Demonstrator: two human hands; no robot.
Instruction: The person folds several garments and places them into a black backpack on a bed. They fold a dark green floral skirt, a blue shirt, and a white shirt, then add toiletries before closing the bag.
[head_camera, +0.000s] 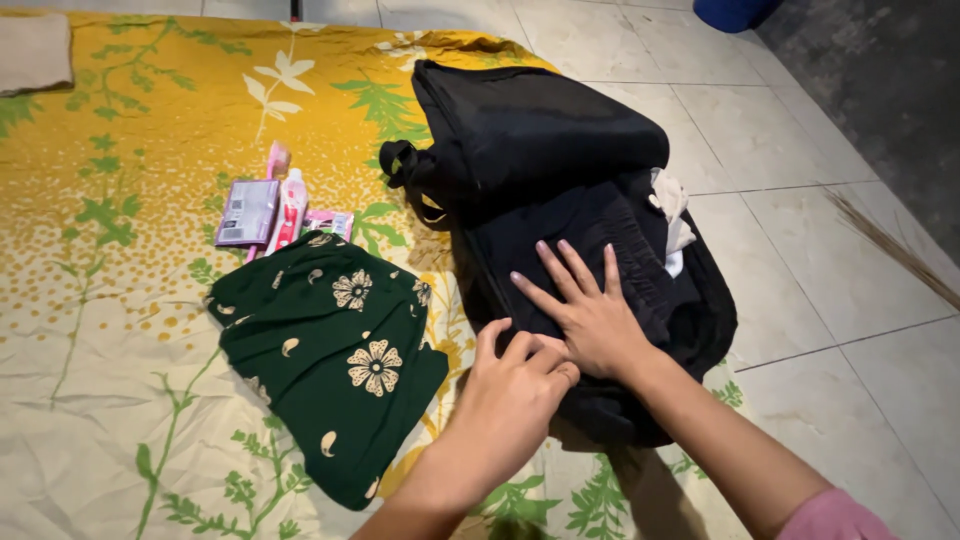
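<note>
A yellow leaf-printed sheet (120, 330) is spread over the tiled floor (850, 260). A black fabric bag (560, 200), unzipped and stuffed with dark clothing, is pressed by the flat, spread right hand (585, 310). Its near edge is pinched by the curled left hand (515, 385).

Two bare arms, one pink sleeve

The left hand (510, 395) and the right hand (590, 315) are bare, with no rings, watch or gloves to be seen. The left forearm is uncovered as far as the frame's edge. The right arm ends in a short pink sleeve (835, 520) at the lower corner.
</note>
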